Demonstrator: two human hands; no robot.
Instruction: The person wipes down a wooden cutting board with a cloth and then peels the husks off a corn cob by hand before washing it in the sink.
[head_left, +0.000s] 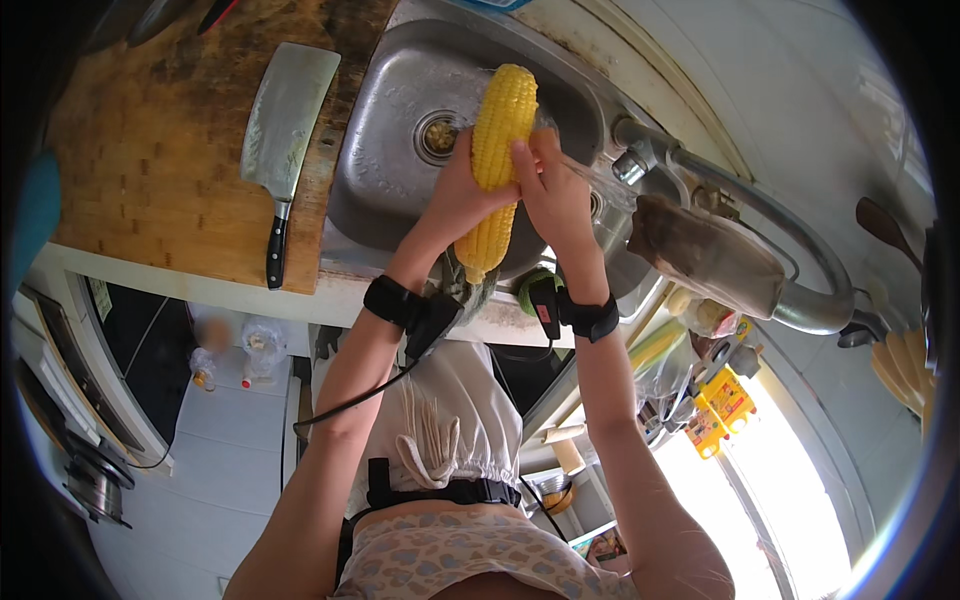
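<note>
A husked yellow ear of corn (501, 112) is held over the stainless steel sink (390, 90), tilted slightly with its stem end towards me. My left hand (469, 187) wraps around its middle, the thumb lying across the kernels. Against the corn's right side is my right hand (553, 187), with a digit pressed on the kernels and the others curled beside it; some fingertips are hard to make out. Water runs from the faucet spout (632, 166) onto my right hand. The drain strainer (439, 137) holds yellowish scraps.
A cleaver (289, 127) lies on the wooden cutting board (172, 135) left of the sink. A cloth (469, 289) and a green scrubber (536, 289) sit at the sink's front edge. A brownish cover (705, 255) wraps part of the faucet assembly at right.
</note>
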